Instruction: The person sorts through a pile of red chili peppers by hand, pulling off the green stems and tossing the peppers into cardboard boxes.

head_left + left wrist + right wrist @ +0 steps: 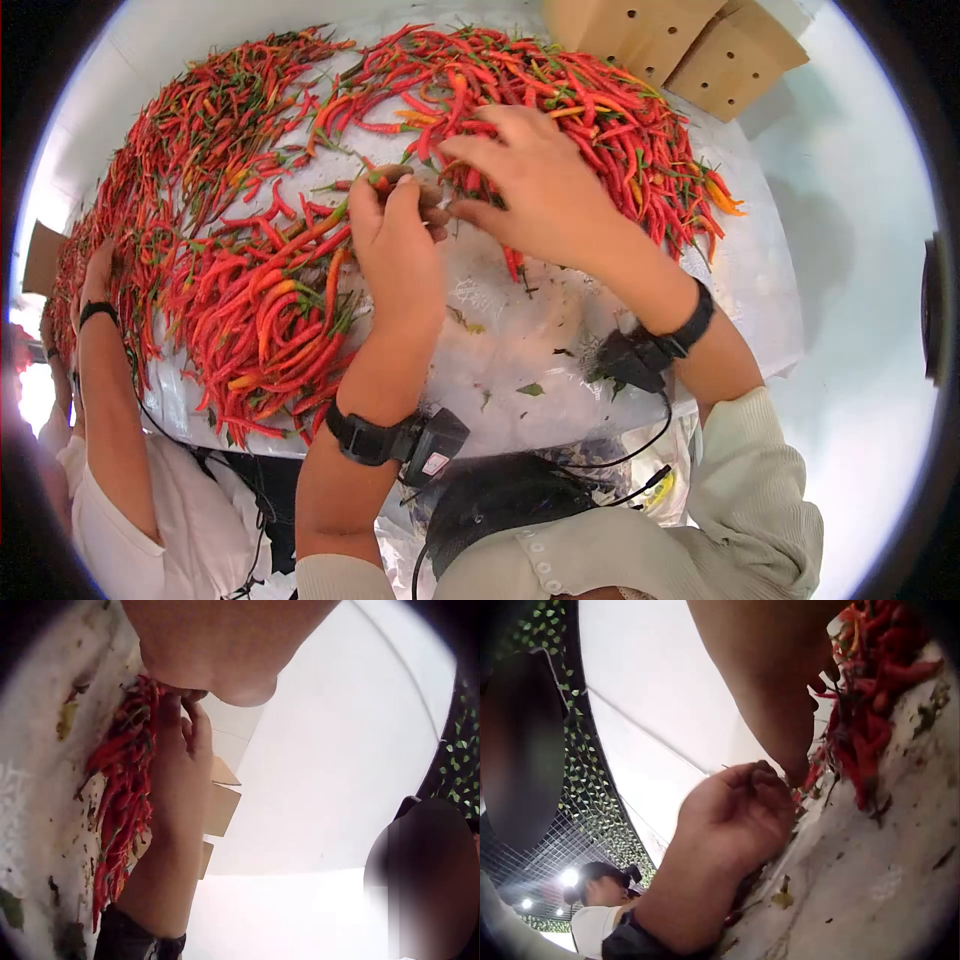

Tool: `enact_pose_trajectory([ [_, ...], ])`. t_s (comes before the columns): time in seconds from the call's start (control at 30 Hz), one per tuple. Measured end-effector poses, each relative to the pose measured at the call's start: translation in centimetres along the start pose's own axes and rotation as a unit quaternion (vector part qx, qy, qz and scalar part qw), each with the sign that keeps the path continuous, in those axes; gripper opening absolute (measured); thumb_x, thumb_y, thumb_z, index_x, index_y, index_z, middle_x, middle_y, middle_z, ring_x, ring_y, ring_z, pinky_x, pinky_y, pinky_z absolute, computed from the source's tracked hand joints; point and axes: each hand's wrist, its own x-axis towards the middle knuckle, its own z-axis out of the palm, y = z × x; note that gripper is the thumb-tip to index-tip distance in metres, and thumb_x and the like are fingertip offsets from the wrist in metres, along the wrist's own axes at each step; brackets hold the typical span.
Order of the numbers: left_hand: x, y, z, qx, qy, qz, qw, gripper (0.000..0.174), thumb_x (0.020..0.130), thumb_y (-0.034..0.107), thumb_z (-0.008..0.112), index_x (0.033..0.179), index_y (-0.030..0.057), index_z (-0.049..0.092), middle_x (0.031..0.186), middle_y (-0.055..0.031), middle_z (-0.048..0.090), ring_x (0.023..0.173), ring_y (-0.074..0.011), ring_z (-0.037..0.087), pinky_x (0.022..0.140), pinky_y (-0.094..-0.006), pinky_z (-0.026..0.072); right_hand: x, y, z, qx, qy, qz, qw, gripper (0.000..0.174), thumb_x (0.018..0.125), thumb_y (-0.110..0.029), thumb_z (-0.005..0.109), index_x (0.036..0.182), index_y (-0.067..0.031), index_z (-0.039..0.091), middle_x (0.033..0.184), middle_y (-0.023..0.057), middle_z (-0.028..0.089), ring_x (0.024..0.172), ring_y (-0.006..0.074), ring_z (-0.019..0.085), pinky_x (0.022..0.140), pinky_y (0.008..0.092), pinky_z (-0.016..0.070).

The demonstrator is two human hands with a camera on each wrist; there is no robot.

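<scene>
Red chili peppers (285, 320) lie heaped on a pale covered surface (520, 340). In the head view the left hand (398, 245) has its fingers curled and pinches a chili pepper (378, 181) with a green stem at the fingertips. The right wrist view shows this left hand (731, 821) from the palm side, fingers bent inward. Just to its right, the right hand (545, 195) reaches over the far heap with fingers spread and slightly bent, nothing visibly gripped. The left wrist view shows the right hand (180, 772) beside peppers (124, 787); its fingertips are partly hidden.
Cardboard boxes (735, 60) with round holes stand at the back right. More peppers (215, 120) cover the far left, where another person's arm (105, 370) reaches in. Leaf scraps (531, 389) lie near the front edge. Cables (640, 455) hang from the wrist cameras.
</scene>
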Motion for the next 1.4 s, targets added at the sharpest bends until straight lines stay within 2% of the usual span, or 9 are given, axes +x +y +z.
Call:
enact_pose_trajectory([
  [0.2, -0.1, 0.2, 0.1, -0.022, -0.002, -0.016, 1.0, 0.007, 0.088, 0.012, 0.05, 0.093, 0.0077, 0.049, 0.072, -0.0001, 0.05, 0.057, -0.0071, 0.045, 0.051, -0.0218, 0.0368, 0.6, -0.1, 3.4, -0.068, -0.023, 0.003, 0.997, 0.043, 0.074, -0.029, 0.066, 0.115, -0.0182, 0.06, 0.124, 0.0162, 0.048, 0.12, 0.0371, 0.04, 0.091, 0.0513, 0.0376],
  [0.33, 0.2, 0.0, -0.3, -0.029, -0.006, -0.052, 0.998, 0.007, 0.088, 0.013, 0.05, 0.093, 0.0079, 0.049, 0.072, -0.0003, 0.051, 0.058, -0.0075, 0.045, 0.052, -0.0219, 0.0371, -0.8, 0.1, 1.6, -0.108, -0.086, 0.012, 0.99, 0.033, 0.073, -0.019, 0.064, 0.106, -0.0156, 0.063, 0.12, 0.0071, 0.053, 0.121, 0.0318, 0.041, 0.094, 0.0479, 0.0366],
  [0.67, 0.3, -0.2, -0.5, -0.009, -0.051, -0.113, 0.992, 0.006, 0.086, 0.015, 0.054, 0.09, 0.0112, 0.055, 0.071, 0.0014, 0.054, 0.057, -0.0073, 0.049, 0.051, -0.0202, 0.0406, -6.6, 1.8, -3.6, -0.007, -0.096, -0.001, 0.995, 0.019, 0.071, -0.011, 0.062, 0.09, -0.0098, 0.065, 0.108, 0.0049, 0.058, 0.115, 0.0256, 0.047, 0.087, 0.0438, 0.0391],
  [0.8, 0.2, 0.1, -0.4, 0.017, -0.05, -0.127, 0.99, 0.007, 0.085, 0.014, 0.054, 0.09, 0.011, 0.056, 0.07, 0.0011, 0.054, 0.057, -0.0076, 0.049, 0.05, -0.0199, 0.0402, -6.9, 2.7, -5.7, 0.063, -0.129, 0.018, 0.99, 0.012, 0.073, -0.011, 0.063, 0.084, -0.0067, 0.065, 0.093, 0.007, 0.062, 0.1, 0.0252, 0.055, 0.082, 0.0383, 0.0433],
  [0.97, -0.6, 0.7, -0.1, 0.058, -0.142, -0.158, 0.975, 0.012, 0.082, 0.011, 0.052, 0.092, 0.0084, 0.055, 0.068, -0.0002, 0.052, 0.056, -0.007, 0.046, 0.048, -0.0218, 0.0348, -6.8, 3.9, -7.3, 0.137, -0.042, 0.209, 0.967, 0.009, 0.076, -0.007, 0.065, 0.084, -0.0031, 0.064, 0.079, 0.008, 0.064, 0.075, 0.0217, 0.06, 0.074, 0.0313, 0.0465],
  [1.0, -0.8, 0.8, 0.0, 0.068, -0.161, -0.155, 0.972, 0.013, 0.081, 0.01, 0.051, 0.093, 0.0081, 0.055, 0.068, -0.0003, 0.052, 0.056, -0.0068, 0.046, 0.048, -0.0216, 0.0345, -6.9, 4.4, -6.8, 0.132, 0.013, 0.196, 0.972, 0.012, 0.077, -0.015, 0.064, 0.085, -0.0061, 0.065, 0.08, 0.01, 0.064, 0.079, 0.0274, 0.06, 0.071, 0.0371, 0.0468],
  [1.2, -2.3, 1.7, 0.5, 0.017, -0.206, -0.01, 0.978, 0.02, 0.082, 0.005, 0.051, 0.102, 0.0044, 0.053, 0.073, -0.0007, 0.052, 0.06, -0.0064, 0.048, 0.049, -0.0195, 0.0359, -6.9, 2.6, -5.3, 0.113, 0.093, 0.118, 0.982, 0.023, 0.077, -0.013, 0.065, 0.098, -0.0065, 0.063, 0.089, 0.0126, 0.064, 0.085, 0.0292, 0.061, 0.074, 0.0369, 0.0483],
  [1.27, -2.8, 2.0, 0.6, -0.021, -0.261, 0.002, 0.965, 0.021, 0.083, 0.003, 0.054, 0.104, 0.0051, 0.051, 0.076, -0.0021, 0.053, 0.059, -0.0065, 0.048, 0.048, -0.0191, 0.0351, -6.8, 1.6, -4.9, 0.191, 0.104, 0.116, 0.969, 0.028, 0.082, -0.018, 0.063, 0.105, -0.0018, 0.059, 0.093, 0.0119, 0.064, 0.083, 0.0252, 0.062, 0.074, 0.0336, 0.0489],
  [1.4, -2.9, 1.8, 0.5, -0.006, -0.368, -0.056, 0.928, 0.027, 0.086, 0.004, 0.056, 0.111, 0.0063, 0.046, 0.079, -0.0023, 0.052, 0.059, -0.0054, 0.048, 0.047, -0.0187, 0.034, -6.7, 0.8, -4.8, 0.517, 0.056, 0.256, 0.815, 0.034, 0.091, -0.023, 0.057, 0.114, 0.0018, 0.055, 0.099, 0.0065, 0.063, 0.082, 0.0136, 0.059, 0.071, 0.0257, 0.0473],
])
